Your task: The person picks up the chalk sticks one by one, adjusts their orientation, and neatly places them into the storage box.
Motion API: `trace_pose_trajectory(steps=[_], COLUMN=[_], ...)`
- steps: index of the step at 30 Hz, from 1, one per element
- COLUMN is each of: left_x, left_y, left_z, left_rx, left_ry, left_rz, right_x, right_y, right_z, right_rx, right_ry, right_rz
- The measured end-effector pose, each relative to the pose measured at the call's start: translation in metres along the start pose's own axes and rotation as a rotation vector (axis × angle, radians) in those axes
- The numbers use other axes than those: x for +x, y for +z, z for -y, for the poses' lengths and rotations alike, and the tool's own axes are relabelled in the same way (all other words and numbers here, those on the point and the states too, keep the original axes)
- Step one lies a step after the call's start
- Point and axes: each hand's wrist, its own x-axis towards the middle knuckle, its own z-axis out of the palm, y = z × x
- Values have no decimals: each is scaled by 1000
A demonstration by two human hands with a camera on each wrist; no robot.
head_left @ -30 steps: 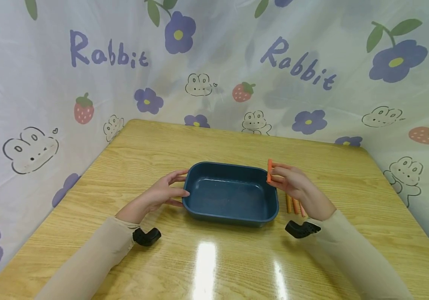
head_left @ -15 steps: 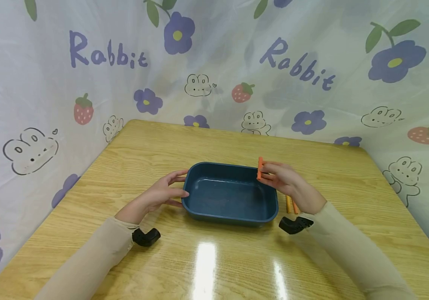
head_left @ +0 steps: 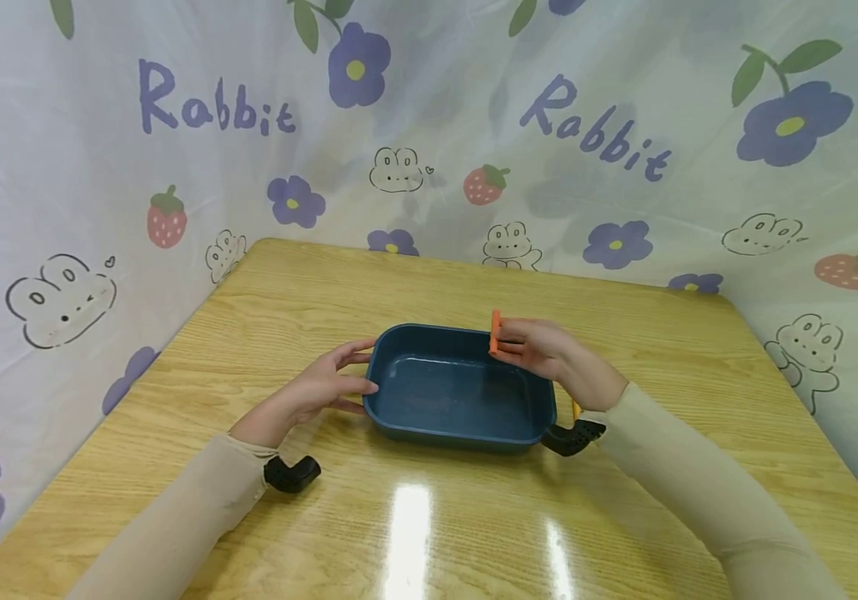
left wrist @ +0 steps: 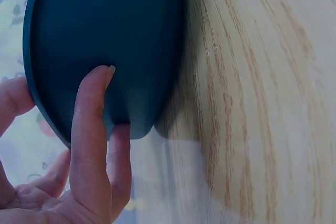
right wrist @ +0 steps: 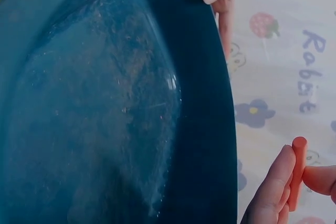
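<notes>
A dark blue rectangular bin [head_left: 451,439] with rounded corners sits mid-table. My left hand [head_left: 323,385] rests spread fingers against its left end, thumb tip at the rim in the head view. In the left wrist view, fairly straight fingers touch the bin's outer wall [left wrist: 121,30]. Over the back right part of the rim, my right hand [head_left: 541,348] pinches a slim orange stick [head_left: 495,332] between thumb and fingers. Seen from the right wrist, the stick [right wrist: 297,174] is round with a flat end. Only a bit of a yellow stick [head_left: 576,410] shows beside the bin, under the right wrist.
A wood-grain table [head_left: 308,292] spreads round the bin. Behind it hangs a pale curtain [head_left: 444,108] printed with rabbits, flowers and strawberries. Each wrist carries a black mount [head_left: 293,473]; the right one overlaps the bin's front right corner in the head view.
My right hand has moved left with the orange stick, from the bin's right end to above its back rim. The right forearm now hides most of the sticks on the table. The left hand stays put.
</notes>
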Motion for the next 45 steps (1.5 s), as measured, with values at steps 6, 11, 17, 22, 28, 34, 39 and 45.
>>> trace_pose_trajectory(steps=[6, 11, 17, 22, 28, 34, 39, 45], left_x=[1, 1, 2, 2, 2, 1, 2, 3], left_y=[0, 0, 0, 0, -1, 0, 0, -1], left_z=[0, 0, 0, 0, 0, -1, -1, 1], left_rx=[2, 5, 2, -4, -12, -6, -8, -6], left_ry=[2, 2, -2, 0, 7, 0, -4, -5], left_rz=[2, 5, -2, 3, 8, 3, -1, -1], right_x=[7, 12, 19, 25, 34, 42, 47, 54], right_y=[9, 17, 28, 37, 49, 59, 65, 72], right_z=[-1, -2, -4, -6, -9, -12, -15, -18], right_rx=[-17, -31, -42, -61, -106, -120, -155, -191], right_ry=[16, 32, 57, 77, 110, 158, 196, 271], right_rz=[9, 18, 35, 25, 48, 50, 77, 101])
